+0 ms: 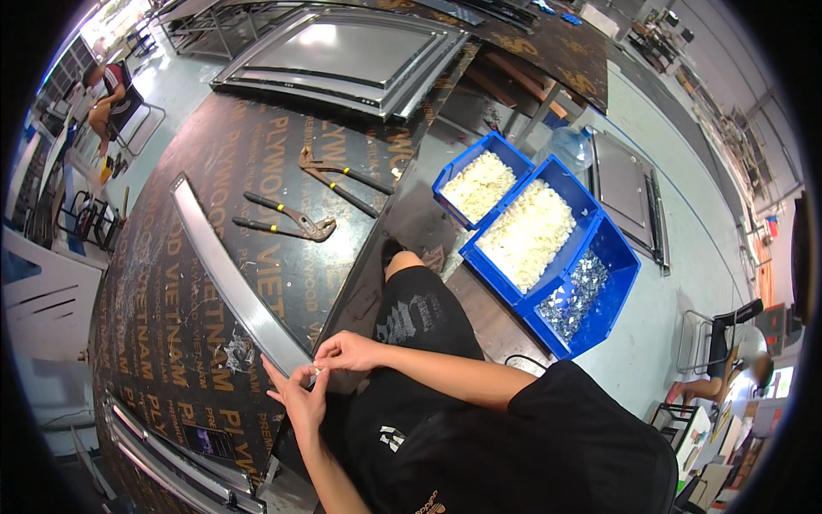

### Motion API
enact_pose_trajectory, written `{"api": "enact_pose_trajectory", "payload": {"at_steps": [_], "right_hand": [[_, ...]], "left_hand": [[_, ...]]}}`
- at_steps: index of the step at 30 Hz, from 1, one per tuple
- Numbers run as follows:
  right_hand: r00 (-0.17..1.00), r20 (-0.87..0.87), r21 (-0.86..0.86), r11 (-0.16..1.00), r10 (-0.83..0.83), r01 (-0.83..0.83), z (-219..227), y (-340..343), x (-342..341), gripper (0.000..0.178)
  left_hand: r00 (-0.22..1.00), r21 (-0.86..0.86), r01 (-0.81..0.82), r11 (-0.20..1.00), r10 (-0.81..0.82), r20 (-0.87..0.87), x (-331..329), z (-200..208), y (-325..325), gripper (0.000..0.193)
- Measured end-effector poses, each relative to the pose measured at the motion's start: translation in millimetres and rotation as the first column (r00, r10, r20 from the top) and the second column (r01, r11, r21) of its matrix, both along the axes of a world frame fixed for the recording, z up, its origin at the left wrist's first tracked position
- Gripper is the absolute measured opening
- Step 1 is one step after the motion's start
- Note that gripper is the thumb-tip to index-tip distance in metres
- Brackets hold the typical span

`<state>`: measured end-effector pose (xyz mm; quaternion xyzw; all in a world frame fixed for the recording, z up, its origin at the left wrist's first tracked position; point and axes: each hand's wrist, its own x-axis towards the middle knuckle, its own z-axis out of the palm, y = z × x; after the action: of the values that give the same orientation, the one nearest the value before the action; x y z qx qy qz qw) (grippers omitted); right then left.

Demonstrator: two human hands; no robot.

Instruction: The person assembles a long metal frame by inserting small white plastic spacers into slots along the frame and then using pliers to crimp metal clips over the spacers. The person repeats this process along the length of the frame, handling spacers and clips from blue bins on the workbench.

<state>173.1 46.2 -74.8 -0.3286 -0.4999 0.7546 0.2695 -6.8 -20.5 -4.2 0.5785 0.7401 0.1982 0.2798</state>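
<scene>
Metal strip seemed stiff, light, slick, best held by its edges; both hands pinched a pale piece at its end.

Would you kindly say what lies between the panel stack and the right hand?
The head view shows one pair of pliers and another pair on the table between the panel stack and the right hand.
</scene>
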Motion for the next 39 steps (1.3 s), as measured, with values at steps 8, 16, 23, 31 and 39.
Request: {"api": "enact_pose_trajectory", "payload": {"at_steps": [8,16,23,31,39], "right_hand": [[0.437,0.045,0.652,0.358,-0.898,0.668,69,-30,133,0.023],[-0.079,0.675,0.729,0.646,-0.734,0.228,5,-7,309,0.030],[0.016,0.760,0.622,0.735,-0.649,0.269,-29,4,342,0.032],[-0.033,0.855,0.518,0.848,-0.518,0.114,-29,19,362,0.027],[-0.100,0.517,0.834,0.474,-0.850,0.282,3,-7,346,0.017]], "left_hand": [[0.986,0.218,-0.026,0.976,0.062,-0.157,-6,-1,-18,0.022],[0.990,0.273,-0.046,0.961,0.080,-0.117,-6,-9,-28,0.018],[0.995,0.380,-0.011,0.925,0.046,-0.083,-19,-21,-19,0.019],[0.992,0.414,0.099,0.905,-0.056,-0.117,-25,-30,-10,0.021],[0.995,0.377,0.099,0.921,-0.094,-0.032,-29,-27,-21,0.024]]}}
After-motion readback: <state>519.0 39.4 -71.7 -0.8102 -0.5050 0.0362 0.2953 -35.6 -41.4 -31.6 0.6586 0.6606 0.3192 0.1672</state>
